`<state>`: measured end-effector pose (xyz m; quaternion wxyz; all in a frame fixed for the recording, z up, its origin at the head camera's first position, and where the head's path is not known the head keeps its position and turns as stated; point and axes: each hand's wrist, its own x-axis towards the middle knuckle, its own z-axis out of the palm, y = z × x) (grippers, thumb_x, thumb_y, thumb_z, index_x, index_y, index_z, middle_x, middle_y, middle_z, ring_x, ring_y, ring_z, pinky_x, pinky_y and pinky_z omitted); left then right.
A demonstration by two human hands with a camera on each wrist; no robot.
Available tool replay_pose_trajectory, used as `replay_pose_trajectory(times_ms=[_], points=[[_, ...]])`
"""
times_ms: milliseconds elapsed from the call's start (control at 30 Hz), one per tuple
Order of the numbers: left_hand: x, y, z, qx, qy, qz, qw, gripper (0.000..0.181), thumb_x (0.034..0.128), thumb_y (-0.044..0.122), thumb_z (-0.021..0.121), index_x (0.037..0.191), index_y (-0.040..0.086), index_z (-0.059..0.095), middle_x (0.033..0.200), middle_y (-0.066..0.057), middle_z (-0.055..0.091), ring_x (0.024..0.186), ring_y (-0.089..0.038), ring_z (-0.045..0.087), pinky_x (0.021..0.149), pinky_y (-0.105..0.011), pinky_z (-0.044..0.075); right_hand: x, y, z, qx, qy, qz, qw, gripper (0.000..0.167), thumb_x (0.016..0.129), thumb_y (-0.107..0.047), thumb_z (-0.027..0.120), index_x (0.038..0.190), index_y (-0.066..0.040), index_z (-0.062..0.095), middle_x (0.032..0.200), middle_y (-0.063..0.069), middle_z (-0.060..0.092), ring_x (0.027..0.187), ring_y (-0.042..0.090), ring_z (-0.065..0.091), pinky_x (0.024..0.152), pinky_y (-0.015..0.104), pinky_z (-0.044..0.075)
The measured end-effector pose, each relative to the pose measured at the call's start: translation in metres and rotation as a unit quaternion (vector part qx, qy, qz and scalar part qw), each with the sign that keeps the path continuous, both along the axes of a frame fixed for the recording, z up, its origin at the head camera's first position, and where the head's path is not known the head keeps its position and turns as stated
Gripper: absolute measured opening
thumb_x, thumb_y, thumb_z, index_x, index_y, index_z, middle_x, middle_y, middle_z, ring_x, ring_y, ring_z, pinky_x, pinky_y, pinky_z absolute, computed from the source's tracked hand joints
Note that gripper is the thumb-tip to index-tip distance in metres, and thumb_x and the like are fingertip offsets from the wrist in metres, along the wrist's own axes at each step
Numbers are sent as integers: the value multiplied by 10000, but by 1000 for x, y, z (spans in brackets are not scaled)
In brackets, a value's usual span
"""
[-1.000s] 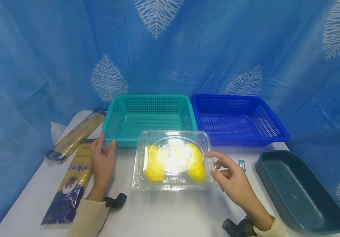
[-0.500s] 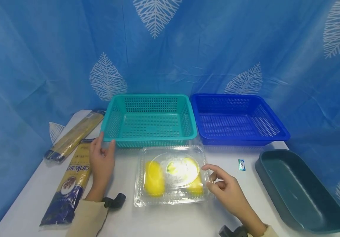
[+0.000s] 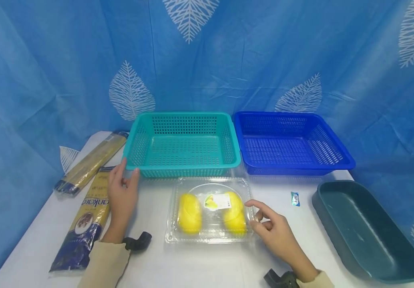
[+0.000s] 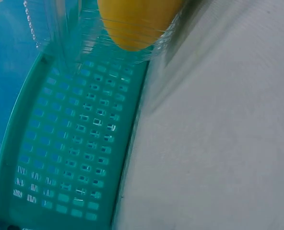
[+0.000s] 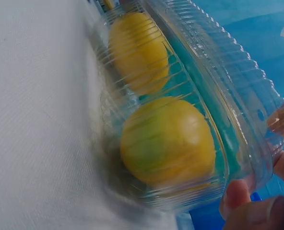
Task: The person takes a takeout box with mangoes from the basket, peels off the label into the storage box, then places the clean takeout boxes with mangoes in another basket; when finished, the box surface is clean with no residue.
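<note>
A clear plastic clamshell box (image 3: 212,236) with yellow fruits (image 3: 189,214) inside lies in front of the baskets in the head view. A white label (image 3: 218,201) shows on its lid. My right hand (image 3: 275,232) pinches the right edge of the box between thumb and fingers. In the right wrist view its fingertips (image 5: 238,196) sit at the box's rim, and the fruits are close up. My left hand (image 3: 123,196) is at the near left corner of the teal basket (image 3: 189,173), index finger stretched toward the rim. Whether it presses the basket is hard to tell.
A blue basket (image 3: 293,166) stands right of the teal one. Two pasta packets (image 3: 91,218) lie at the left. A dark green tub (image 3: 362,232) stands at the right, with a small packet (image 3: 295,199) on the white table (image 3: 192,266) near it.
My right hand has brought the clamshell box nearer and lower, away from the teal basket's front edge. Glare on its lid has faded, so the label shows. My left hand has stayed nearly still.
</note>
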<state>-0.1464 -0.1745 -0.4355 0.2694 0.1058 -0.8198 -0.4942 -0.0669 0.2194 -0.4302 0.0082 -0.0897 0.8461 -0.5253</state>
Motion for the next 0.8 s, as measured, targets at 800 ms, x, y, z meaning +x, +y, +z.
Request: replay_pose_trajectory(times_ms=[800], points=[[52, -1, 37, -884, 168, -596, 9942, 624, 961, 133, 722, 1537, 149, 482, 1317, -104, 608, 751, -96, 435, 503, -203, 321, 0, 4, 0, 81, 11, 132, 9999, 485, 915, -20, 698, 1329, -265, 637, 804, 41, 594, 429, -4, 303, 380, 166, 276]])
